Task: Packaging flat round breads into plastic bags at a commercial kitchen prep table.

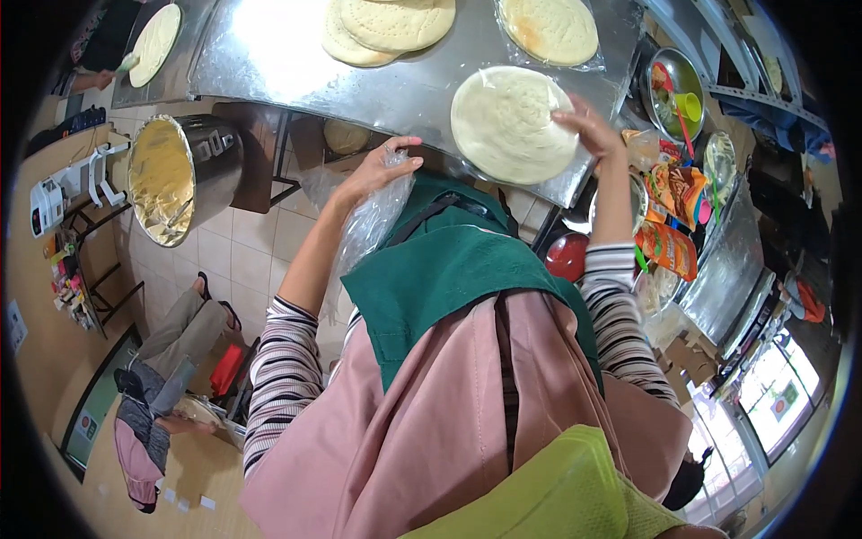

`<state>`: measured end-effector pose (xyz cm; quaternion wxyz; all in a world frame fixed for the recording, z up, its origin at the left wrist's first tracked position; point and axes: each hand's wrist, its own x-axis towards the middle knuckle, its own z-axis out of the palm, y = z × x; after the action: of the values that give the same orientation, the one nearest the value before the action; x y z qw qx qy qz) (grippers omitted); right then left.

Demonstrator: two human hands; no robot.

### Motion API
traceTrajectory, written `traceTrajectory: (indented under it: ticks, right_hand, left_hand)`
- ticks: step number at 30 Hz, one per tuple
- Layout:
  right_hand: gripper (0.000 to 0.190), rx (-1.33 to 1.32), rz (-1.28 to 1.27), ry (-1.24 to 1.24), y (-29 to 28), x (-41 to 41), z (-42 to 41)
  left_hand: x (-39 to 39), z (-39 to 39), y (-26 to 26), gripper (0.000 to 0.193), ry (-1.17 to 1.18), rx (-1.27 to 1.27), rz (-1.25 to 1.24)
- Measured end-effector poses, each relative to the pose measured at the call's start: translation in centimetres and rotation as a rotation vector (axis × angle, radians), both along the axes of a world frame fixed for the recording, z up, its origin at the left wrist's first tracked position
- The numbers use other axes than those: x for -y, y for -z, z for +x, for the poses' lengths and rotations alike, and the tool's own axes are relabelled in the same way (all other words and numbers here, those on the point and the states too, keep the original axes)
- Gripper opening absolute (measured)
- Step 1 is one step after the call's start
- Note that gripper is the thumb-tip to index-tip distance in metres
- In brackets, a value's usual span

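Observation:
My left hand (390, 165) grips a clear plastic bag (370, 215) that hangs down in front of the green apron. A round flat pizza base (515, 124) lies at the near edge of the metal table (404, 101). My right hand (589, 128) is at its right edge, fingers spread over it; whether they grip it cannot be told. Beyond it, another round base (549, 30) lies on or in clear plastic. Several dimpled bases (397, 23) are stacked at the table's far middle.
A large metal pot (161, 178) of yellowish cream stands at left. Bowls (677, 94) and food packets (667, 249) crowd the right side. A co-worker's hand (101, 79) spreads something on a round base (156, 46); another person (161, 391) is at lower left.

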<state>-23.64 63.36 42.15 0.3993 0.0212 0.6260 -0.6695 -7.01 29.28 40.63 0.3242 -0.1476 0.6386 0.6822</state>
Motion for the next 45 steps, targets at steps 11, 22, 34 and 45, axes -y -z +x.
traceTrajectory:
  ticks: [11,22,34,45]
  right_hand:
    - [0.049,-1.293,0.788,-0.231,1.8,7.7,5.0]
    - [0.022,-1.193,0.7,-0.127,4.1,1.9,13.7]
    - [0.04,-0.827,0.755,0.541,4.2,-1.3,14.2]
    - [0.017,-0.216,0.402,0.548,6.6,-2.1,9.5]
  left_hand:
    - [-2.3,-2.3,3.3,0.054,0.074,0.064,0.004]
    - [-3.2,-4.7,5.1,0.034,-0.101,0.134,0.032]
    - [-2.8,-2.8,4.8,0.022,-0.141,0.003,-0.094]
    - [-0.7,-1.1,5.0,0.022,-0.236,-0.031,-0.091]
